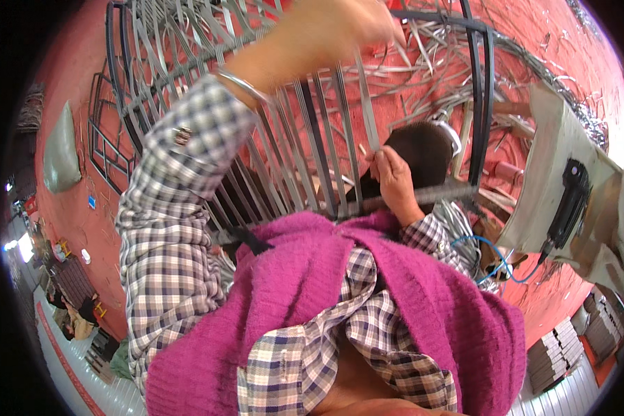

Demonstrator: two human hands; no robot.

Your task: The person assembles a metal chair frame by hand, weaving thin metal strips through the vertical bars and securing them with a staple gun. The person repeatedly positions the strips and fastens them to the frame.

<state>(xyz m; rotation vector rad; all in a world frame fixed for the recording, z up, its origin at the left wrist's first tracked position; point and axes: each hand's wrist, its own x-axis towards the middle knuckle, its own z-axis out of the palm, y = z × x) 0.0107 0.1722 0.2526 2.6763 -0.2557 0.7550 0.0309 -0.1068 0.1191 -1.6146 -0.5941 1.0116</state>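
A frame strung with grey and dark flat straps (326, 125) stands in front of me. My left hand (347, 28) is raised over its far part, bent into a blurred fist; whatever its fingers hold is hidden. Below it, a grey strap (367, 104) runs down to my right hand (394, 180). The right thumb and fingertips pinch the strap's lower part, near the frame's near bar. A small pale tip (362, 149) shows beside these fingers. Behind my right hand is a dark brown rounded thing (423, 152).
A black hand tool (570, 201) with a blue hose (489, 243) rests on a pale covered surface (534, 180) at the right. Loose grey straps (430, 62) lie tangled on the red floor beyond the frame. A pale green sack (62, 152) and black metal frames (104, 139) stand left.
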